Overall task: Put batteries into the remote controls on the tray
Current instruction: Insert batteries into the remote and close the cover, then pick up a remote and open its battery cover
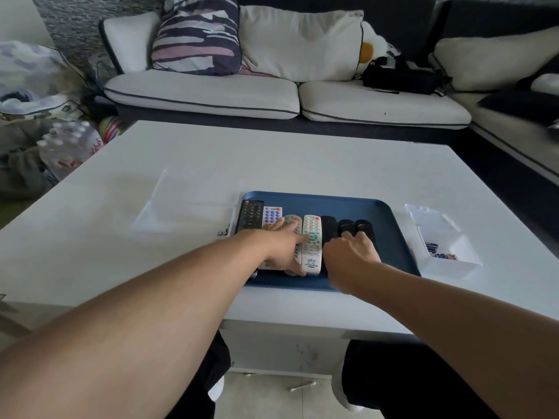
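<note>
A blue tray [390, 237] holds a row of several remote controls. From the left these are a black remote [249, 217], a white one with blue buttons [272, 213], a grey remote [292, 220], a white remote [313, 252] and several black remotes [329, 228]. My left hand [282, 246] lies flat over the grey remote with fingers straight, one fingertip touching the white remote's green buttons. My right hand [351, 258] curls over the black remotes, fingertips on two small ones [364, 226]. A clear box [444, 252] right of the tray holds batteries [438, 252].
The white table [302, 164] also carries a clear plastic lid [181, 207] left of the tray. A sofa with cushions runs behind and along the right. Bottled water and bags are piled on the floor at the left. My knees are under the table's near edge.
</note>
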